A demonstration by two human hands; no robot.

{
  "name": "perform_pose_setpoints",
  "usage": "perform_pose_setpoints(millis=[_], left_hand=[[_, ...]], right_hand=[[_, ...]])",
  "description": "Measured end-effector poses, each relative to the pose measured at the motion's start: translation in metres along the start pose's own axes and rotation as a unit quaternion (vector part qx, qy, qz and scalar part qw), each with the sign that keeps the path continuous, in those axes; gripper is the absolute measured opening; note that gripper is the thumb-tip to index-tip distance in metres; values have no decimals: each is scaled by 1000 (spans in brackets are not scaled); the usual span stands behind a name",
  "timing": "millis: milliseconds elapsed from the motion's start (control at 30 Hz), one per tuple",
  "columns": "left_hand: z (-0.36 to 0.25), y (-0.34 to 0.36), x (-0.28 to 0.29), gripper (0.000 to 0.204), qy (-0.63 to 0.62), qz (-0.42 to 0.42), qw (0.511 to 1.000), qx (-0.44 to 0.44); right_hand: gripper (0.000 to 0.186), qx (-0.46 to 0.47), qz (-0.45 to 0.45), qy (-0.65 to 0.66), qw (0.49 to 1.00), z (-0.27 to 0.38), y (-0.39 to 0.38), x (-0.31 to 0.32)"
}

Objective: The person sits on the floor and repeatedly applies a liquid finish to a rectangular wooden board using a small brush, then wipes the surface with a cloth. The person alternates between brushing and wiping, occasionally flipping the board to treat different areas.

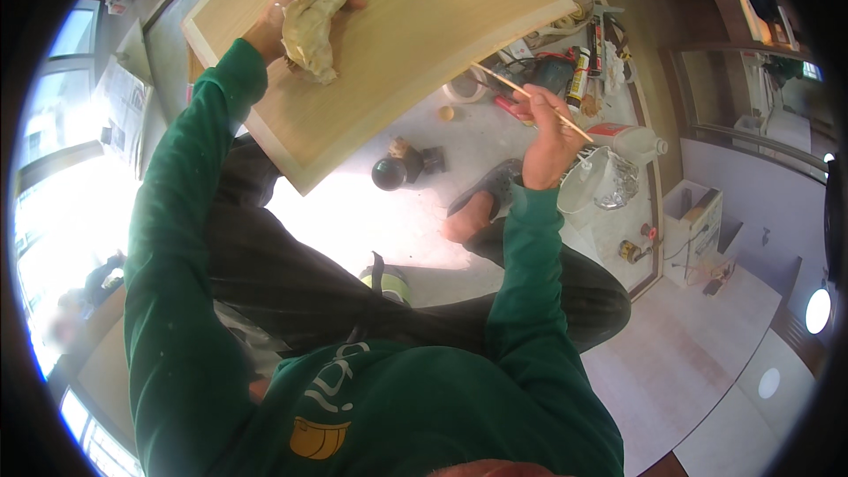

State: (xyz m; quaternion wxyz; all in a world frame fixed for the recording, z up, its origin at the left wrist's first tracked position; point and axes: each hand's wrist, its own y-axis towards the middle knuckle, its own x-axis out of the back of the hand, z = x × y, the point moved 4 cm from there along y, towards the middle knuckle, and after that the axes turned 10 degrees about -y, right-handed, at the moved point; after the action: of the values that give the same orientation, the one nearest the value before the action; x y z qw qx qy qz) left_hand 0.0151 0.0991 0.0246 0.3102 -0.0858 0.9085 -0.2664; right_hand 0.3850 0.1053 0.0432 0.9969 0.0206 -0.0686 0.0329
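In my left hand (274,16) is a crumpled, pale yellowish cloth (316,28), pressed against the upper left part of a wooden panel (424,9) with a paler border. The panel lies tilted ahead of me. My right hand (548,143) is closed around a thin wooden stick (521,90). Its far end reaches the panel's lower right edge; I cannot make out whether it touches or has bristles. Below that edge sits a round whitish container (463,88), partly hidden by the panel.
A white jug (632,141), a plastic-lined tub (583,184), a yellow-labelled tube (579,75) and several tools crowd the right side. Near my foot (468,219) are a dark round jar (389,174) and a small tan cup (446,113). A white box (689,234) stands further right.
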Motion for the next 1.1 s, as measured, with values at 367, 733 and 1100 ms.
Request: perform_pose_setpoints(millis=[367,733,1100], left_hand=[[1,2,5,25,24,-12,998,-49],[0,3,4,27,-4,17,1000,-15],[0,0,6,28,55,14,998,-27]], right_hand=[[19,6,3,-18,1000,3,-16,-7],[18,-14,-19,-8,1000,4,3,0],[20,-2,-19,-20,1000,11,7,2]])
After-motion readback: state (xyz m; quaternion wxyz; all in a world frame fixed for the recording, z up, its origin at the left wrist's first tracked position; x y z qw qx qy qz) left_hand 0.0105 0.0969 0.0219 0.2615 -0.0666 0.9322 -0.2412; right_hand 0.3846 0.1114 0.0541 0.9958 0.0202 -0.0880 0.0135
